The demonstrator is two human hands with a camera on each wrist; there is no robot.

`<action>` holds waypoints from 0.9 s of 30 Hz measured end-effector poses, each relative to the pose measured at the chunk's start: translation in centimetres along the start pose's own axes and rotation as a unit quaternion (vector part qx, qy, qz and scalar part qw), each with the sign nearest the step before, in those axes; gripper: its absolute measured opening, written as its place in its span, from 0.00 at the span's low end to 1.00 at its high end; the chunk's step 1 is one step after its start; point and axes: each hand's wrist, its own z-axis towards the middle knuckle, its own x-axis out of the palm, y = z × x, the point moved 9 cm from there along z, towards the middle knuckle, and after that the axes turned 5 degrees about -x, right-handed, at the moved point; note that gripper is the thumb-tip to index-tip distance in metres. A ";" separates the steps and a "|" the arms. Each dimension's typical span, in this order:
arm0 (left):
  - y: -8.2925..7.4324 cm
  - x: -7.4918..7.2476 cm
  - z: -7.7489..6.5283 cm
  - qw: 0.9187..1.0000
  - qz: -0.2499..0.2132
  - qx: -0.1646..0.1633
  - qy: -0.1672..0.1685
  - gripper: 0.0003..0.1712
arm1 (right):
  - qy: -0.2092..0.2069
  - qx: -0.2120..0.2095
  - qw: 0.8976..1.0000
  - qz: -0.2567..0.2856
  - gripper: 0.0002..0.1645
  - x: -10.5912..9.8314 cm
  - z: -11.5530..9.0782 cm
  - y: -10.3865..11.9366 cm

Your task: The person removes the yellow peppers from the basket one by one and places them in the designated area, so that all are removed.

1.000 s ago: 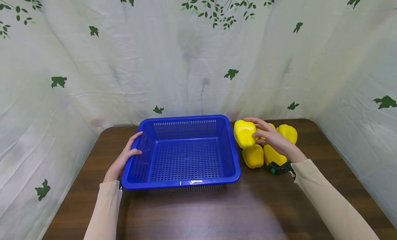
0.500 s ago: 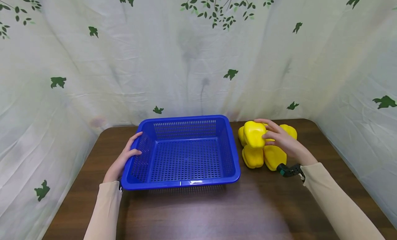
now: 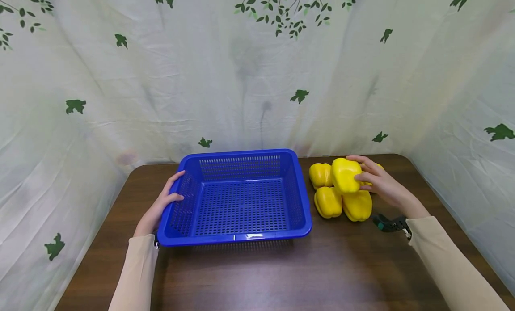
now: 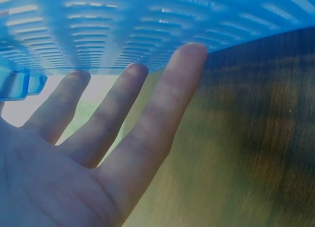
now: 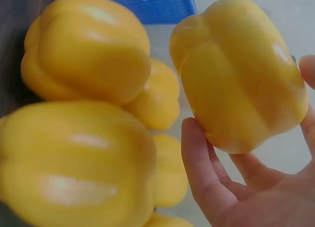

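Note:
A blue plastic basket (image 3: 241, 208) with slotted walls stands on the table, nothing lying in it. My left hand (image 3: 160, 207) grips its left rim, two digits over the edge; in the left wrist view the other fingers (image 4: 165, 91) lie against the slotted outer wall. My right hand (image 3: 384, 186) holds a yellow bell pepper (image 3: 346, 174) between thumb and fingertips, raised over the other peppers right of the basket. The right wrist view shows this held pepper (image 5: 241, 79) up close. Beneath and beside it are several more yellow peppers (image 3: 328, 203), some partly hidden by the hand.
The dark brown wooden table (image 3: 257, 279) reaches toward the person. A white cloth (image 3: 241, 78) with green leaf prints hangs behind it and at both sides. The peppers (image 3: 319, 174) sit close to the basket's right wall.
My right hand has carried the yellow bell pepper to the right, away from the basket's rim and over the other peppers. The left hand and the basket have stayed in place.

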 end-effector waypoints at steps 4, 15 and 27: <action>0.1 0.0 -0.1 1.000 0.002 -0.006 0.001 0.40 | -0.003 -0.005 1.000 -0.011 0.32 -0.8 -0.8 -0.3; 0.0 0.0 0.0 1.000 -0.007 -0.001 0.003 0.39 | -0.012 -0.030 0.999 -0.021 0.30 -2.8 -2.4 -1.3; -0.1 0.0 0.0 1.000 -0.009 0.000 0.001 0.39 | -0.036 -0.022 0.999 -0.031 0.31 -4.8 -4.2 -2.6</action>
